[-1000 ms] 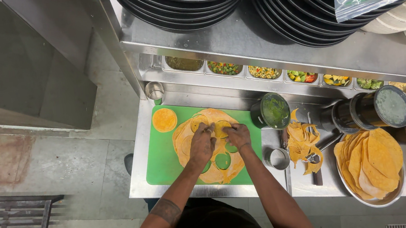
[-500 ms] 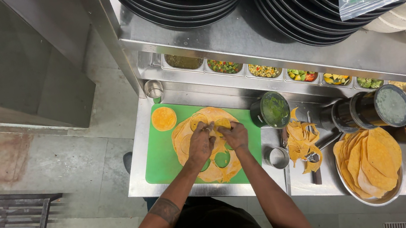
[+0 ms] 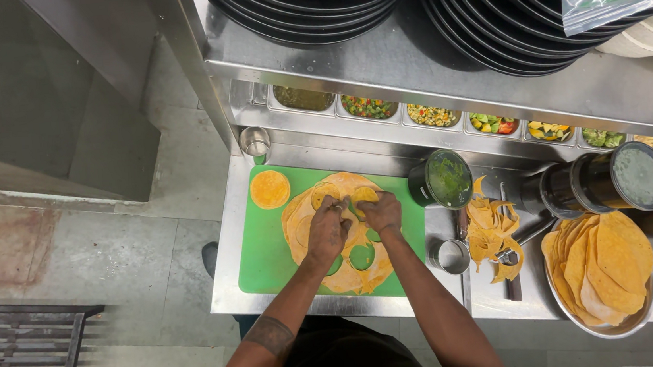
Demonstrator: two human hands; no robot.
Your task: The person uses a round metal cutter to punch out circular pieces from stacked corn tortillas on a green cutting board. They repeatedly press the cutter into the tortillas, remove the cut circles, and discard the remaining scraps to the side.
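Observation:
A large yellow flatbread [image 3: 302, 222] with round holes cut in it lies on a green cutting board [image 3: 262, 265]. My left hand [image 3: 328, 228] and my right hand [image 3: 381, 212] rest side by side on the flatbread's far half, fingers curled around a small round piece between them. Whether a cutter is under the fingers is hidden. A small cut-out disc [image 3: 269, 189] lies on the board's far left corner.
A metal ring cutter [image 3: 452, 256] and a heap of flatbread scraps [image 3: 490, 227] lie right of the board. A dark tub of green sauce [image 3: 444, 179], a lidded container [image 3: 629, 177], a bowl of flatbreads [image 3: 602, 269], a row of topping trays [image 3: 432, 114] and stacked black plates [image 3: 325, 0] are nearby.
Both hands have shifted slightly toward the far edge of the flatbread; they stay close together on it. Nothing else has moved.

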